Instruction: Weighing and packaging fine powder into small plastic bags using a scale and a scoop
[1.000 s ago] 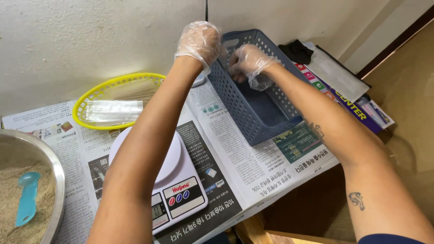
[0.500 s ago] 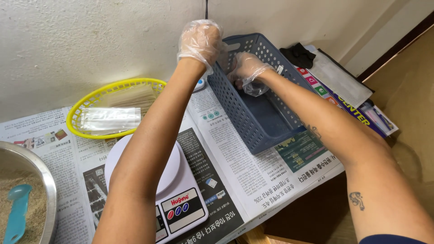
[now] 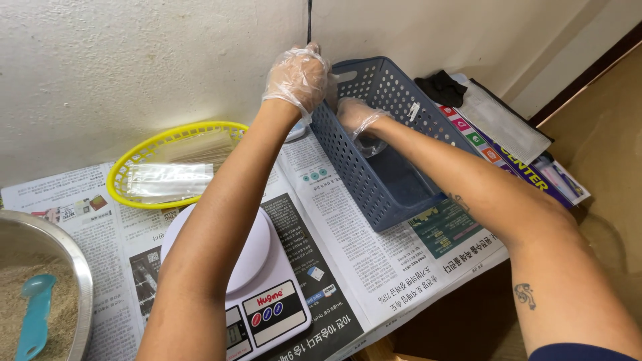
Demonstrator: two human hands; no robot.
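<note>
Both my hands wear clear plastic gloves and reach to the far left corner of a blue perforated basket point(image 3: 401, 194). My left hand point(image 3: 297, 77) is curled up against the wall just outside that corner, above a small round white and blue object point(image 3: 297, 132); what it grips is hidden. Inside the basket, close to the far wall, my right hand point(image 3: 356, 115) pinches a small clear plastic bag point(image 3: 372, 144) that hangs below the fingers. The two hands are nearly touching.
A white kitchen scale point(image 3: 257, 294) sits on newspaper point(image 3: 348, 254) under my left forearm. Left of it are a yellow oval basket point(image 3: 127, 164) with clear bags and a metal bowl point(image 3: 83, 281) of grain holding a teal scoop point(image 3: 33, 314). Papers and a black cloth point(image 3: 441, 87) lie to the right.
Both hands stayed at the basket's far corner, the right one sinking a little deeper inside with the bag. My head shifted, so the table slid rightwards in view.
</note>
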